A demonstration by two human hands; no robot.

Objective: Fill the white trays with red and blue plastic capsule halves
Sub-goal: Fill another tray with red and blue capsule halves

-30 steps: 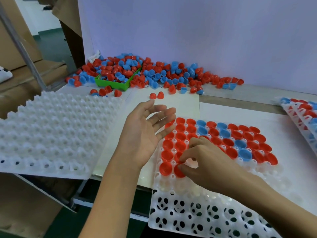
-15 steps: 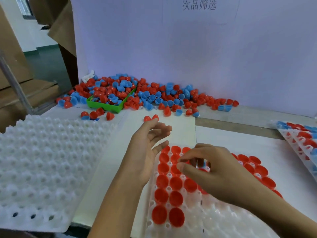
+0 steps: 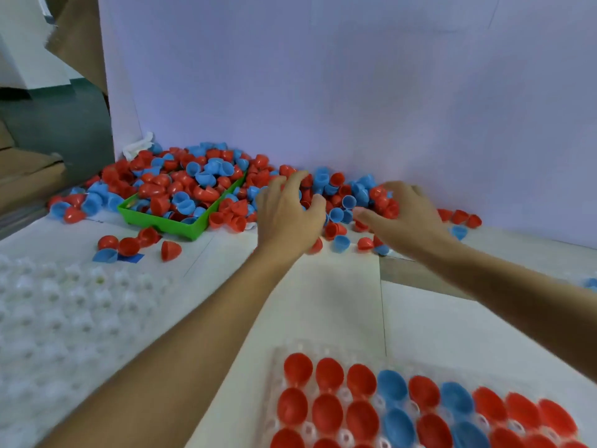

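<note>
step: grabbing refills | left hand [image 3: 287, 215] and right hand [image 3: 403, 215] curled into loose pile of red and blue plastic capsule halves [image 3: 339, 195] at counter's back, whether they've actually grabbed any — can't tell | tip: scoop a handful, then seat them in partly filled white plastic tray [image 3: 277, 367]

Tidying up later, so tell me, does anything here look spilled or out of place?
Yes. The green bin is overflowing; red and blue capsule halves lie heaped around it along the white backboard, with strays near the empty white tray.
</note>
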